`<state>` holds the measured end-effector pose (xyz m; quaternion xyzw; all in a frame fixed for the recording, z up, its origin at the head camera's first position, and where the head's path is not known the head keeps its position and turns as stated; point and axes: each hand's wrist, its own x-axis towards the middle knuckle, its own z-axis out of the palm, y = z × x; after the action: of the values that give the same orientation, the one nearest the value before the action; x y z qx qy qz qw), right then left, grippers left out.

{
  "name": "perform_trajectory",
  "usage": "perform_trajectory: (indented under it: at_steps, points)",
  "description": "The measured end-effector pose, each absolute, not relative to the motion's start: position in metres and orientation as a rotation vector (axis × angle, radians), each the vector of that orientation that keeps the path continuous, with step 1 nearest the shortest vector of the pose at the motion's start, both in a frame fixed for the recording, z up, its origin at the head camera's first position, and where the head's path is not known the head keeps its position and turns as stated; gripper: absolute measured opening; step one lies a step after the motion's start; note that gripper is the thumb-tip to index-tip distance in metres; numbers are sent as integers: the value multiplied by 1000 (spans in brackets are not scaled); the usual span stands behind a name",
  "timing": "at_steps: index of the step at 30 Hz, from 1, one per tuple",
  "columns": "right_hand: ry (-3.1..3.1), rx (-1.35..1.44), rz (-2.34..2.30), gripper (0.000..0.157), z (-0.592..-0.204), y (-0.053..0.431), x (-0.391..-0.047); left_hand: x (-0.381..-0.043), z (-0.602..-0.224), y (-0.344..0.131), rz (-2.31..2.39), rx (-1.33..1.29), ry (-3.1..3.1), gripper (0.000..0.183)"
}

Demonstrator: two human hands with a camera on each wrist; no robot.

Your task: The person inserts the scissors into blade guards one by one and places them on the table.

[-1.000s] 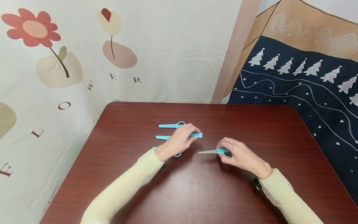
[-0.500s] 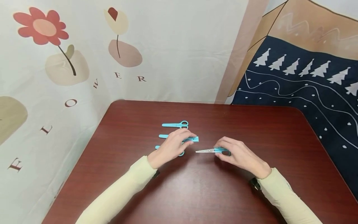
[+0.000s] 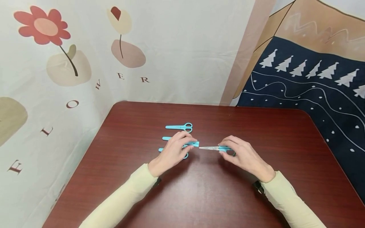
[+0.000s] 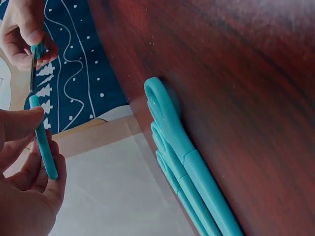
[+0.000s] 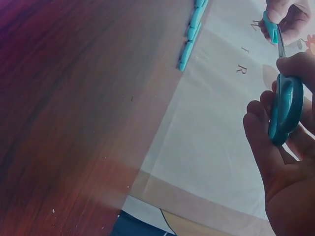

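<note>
My left hand (image 3: 172, 153) pinches a light-blue scissors cover (image 3: 195, 144) between thumb and fingers, its mouth facing right. In my right hand (image 3: 243, 155) is a pair of scissors, held by the blue handles (image 5: 288, 105), with the metal blades (image 3: 209, 148) closed and pointing left. The blade tip is right at the cover's mouth; whether it is inside I cannot tell. Both hands are above the table. Under and behind my left hand lie three covered blue scissors: a far pair (image 3: 179, 127), a middle pair (image 3: 166, 138) and a near pair (image 4: 199, 172), partly hidden in the head view.
The reddish-brown wooden table (image 3: 256, 126) extends around both hands. A pale curtain with flowers and letters (image 3: 182, 63) hangs behind it, and a dark blue cloth with white trees (image 3: 299, 85) hangs at the right.
The left hand has brought the cover toward me and slightly left. The right hand has raised the scissors level with it, so blade tip and cover mouth now meet. The head view has shifted slightly.
</note>
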<state>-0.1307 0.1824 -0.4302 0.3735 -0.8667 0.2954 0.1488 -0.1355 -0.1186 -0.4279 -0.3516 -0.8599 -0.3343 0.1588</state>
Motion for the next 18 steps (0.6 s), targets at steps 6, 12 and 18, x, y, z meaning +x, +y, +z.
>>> perform_trajectory:
  at_steps: [6, 12, 18]
  points:
    - [-2485, 1046, 849, 26, -431, 181, -130, -130, -431, -118, -974, -982, -2468, 24]
    - [-2494, 1032, 842, 26, -431, 181, -129, -128, -434, -116, -973, -974, -2456, 24]
    - [-2478, 1037, 822, 26, -431, 179, -131, -127, -433, -114, -964, -974, -2470, 22]
